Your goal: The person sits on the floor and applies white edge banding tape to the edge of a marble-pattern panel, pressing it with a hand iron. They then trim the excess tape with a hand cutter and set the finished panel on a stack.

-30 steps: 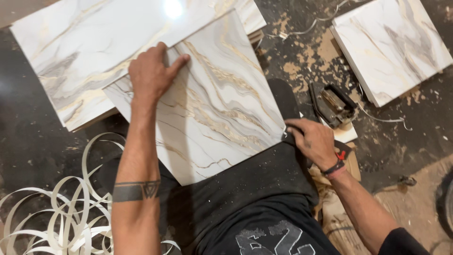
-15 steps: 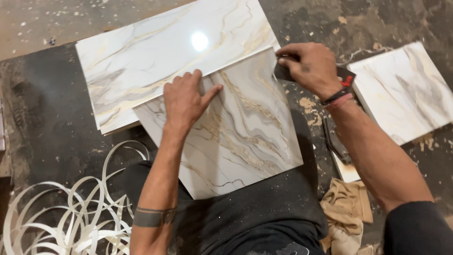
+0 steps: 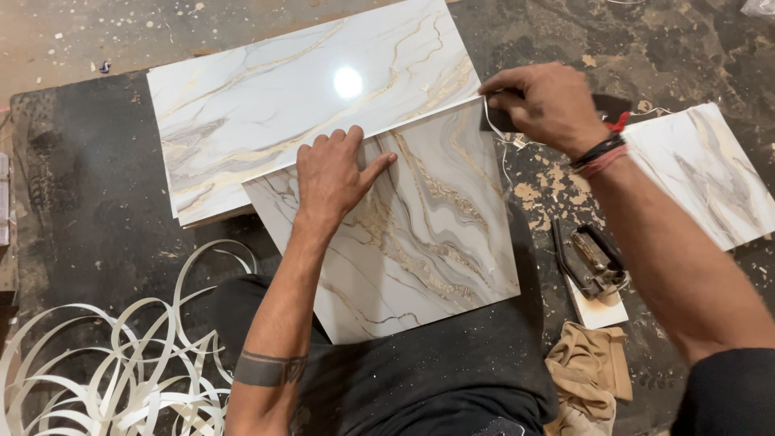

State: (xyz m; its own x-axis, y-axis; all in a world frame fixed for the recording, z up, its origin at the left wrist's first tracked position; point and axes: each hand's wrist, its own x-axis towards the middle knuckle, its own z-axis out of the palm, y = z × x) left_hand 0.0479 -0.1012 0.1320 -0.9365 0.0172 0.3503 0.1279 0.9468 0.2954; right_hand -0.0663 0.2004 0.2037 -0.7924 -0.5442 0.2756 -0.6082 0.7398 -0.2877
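On the floor, centre of view: a square panel [image 3: 412, 234] with a glossy marble pattern, white and grey with gold veins, lying flat and turned slightly off square. Its near corner rests over the person's dark-trousered lap. Its far edge overlaps a larger sheet [image 3: 299, 105] of the same pattern, which shows a bright lamp glare.

Left hand [image 3: 333, 176]: flat, palm down, fingers spread, pressing on the panel near its far edge. Grips nothing.

Right hand [image 3: 541, 101]: closed around a small dark tool [image 3: 500, 119] at the panel's far right corner, fingers curled over it; tool mostly hidden, kind cannot be told. A thin white strip [image 3: 504, 145] curls off the edge just beside that corner.

Containers: none seen. Loose items only. A dark metal trimmer [image 3: 589, 262] sits on a small white offcut right of the panel, near but not touching it. A tan cloth [image 3: 585, 375] lies just below it. A third marbled piece [image 3: 710, 182] lies further right, partly behind the right forearm.

Edges and room: the panel's right and near-left edges are free. Dark mat shows bare to the left. Coiled white strips [image 3: 105, 363] are heaped at lower left, apart from the panel. Floor to the right is strewn with chips and dust.
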